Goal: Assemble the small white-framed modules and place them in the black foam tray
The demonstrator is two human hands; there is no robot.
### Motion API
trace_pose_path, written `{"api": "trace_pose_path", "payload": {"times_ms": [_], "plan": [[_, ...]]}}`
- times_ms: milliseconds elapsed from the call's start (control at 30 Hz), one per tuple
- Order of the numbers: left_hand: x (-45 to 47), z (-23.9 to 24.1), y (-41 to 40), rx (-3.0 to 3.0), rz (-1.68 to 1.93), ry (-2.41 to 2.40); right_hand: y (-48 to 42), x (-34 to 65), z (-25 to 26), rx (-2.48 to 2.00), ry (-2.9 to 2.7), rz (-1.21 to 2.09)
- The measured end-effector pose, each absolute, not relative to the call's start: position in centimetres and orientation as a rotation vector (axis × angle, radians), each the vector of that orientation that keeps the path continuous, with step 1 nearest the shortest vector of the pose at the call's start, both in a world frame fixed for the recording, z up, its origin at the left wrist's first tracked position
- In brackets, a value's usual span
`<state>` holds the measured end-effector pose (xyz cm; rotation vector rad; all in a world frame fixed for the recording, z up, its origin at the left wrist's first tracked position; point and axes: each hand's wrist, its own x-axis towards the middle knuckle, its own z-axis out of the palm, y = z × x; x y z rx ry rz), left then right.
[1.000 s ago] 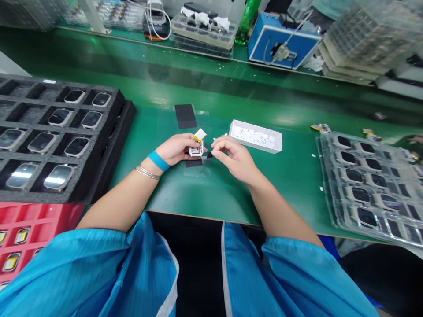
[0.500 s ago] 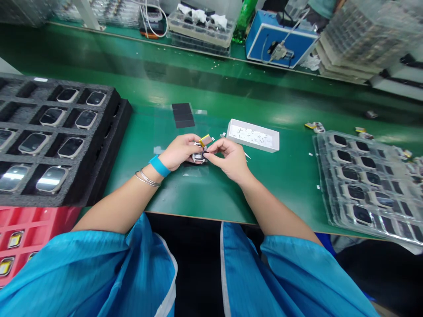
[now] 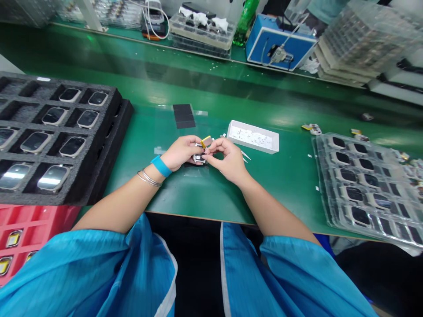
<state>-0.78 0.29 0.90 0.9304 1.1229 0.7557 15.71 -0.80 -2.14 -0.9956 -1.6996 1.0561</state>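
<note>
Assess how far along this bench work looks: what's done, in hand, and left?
Done, it seems: many watches sit in the foam tray and the clear tray. In hand: the left hand holds a watch body with a yellow battery, the right hand working at it. Left: small parts lie in the white box, black pads on the mat.
</note>
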Motion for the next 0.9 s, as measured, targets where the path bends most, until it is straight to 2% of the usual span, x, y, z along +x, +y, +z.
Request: {"api": "trace_pose_path", "payload": {"times_ms": [400,600,667,800,900], "plan": [[-0.7,1.0,0.1,0.933,0.776,1.149,-1.6,15.4,-2.0,-1.07,-1.901,0.715],[-0.7,0.9,0.2,0.945,0.79,1.155,-1.0,15.6,-2.2,-1.115,-1.886,0.42],[-0.6,0.8,0.1,0.949,0.788,1.152,-0.5,16.0,-2.6,-1.161,-1.784,0.547],[-0.4,0.4,0.1,0.953,0.791,1.124,0.6,16.5,-3.4,-1.133,-1.585,1.031],[-0.4,0.3,0.1,0.918,0.803,1.096,0.7,16.4,-3.5,-1.118,-1.516,1.068]]}}
